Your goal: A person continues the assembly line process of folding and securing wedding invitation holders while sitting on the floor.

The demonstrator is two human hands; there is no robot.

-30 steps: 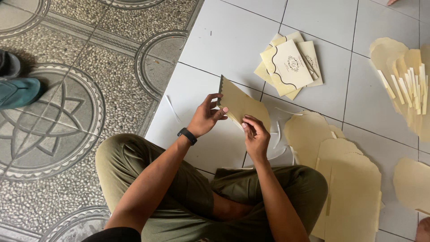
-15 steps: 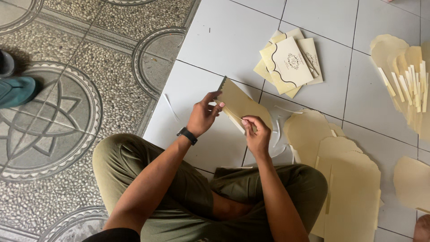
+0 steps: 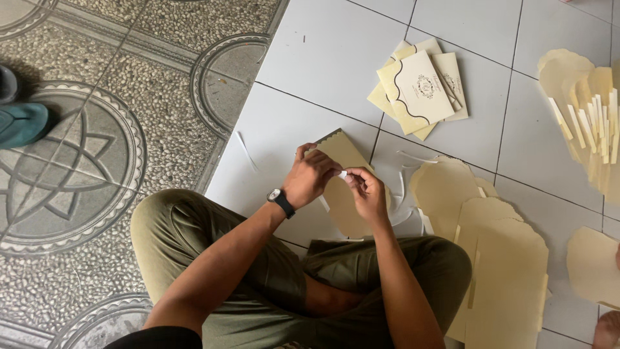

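Pinching white strip (image 3: 341,174), both hands (image 3: 339,184), cream card (image 3: 345,194)

A cream scalloped card (image 3: 341,187) with a white strip (image 3: 342,174) lies tilted above the lap.

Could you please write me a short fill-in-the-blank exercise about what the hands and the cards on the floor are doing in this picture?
1. The left hand and right hand together hold a cream ____.
2. A black ____ sits on the left wrist.
3. The stack of printed cards lies on the ____ floor tiles.
4. The person sits with legs ____.

Missing words: card; watch; white; crossed
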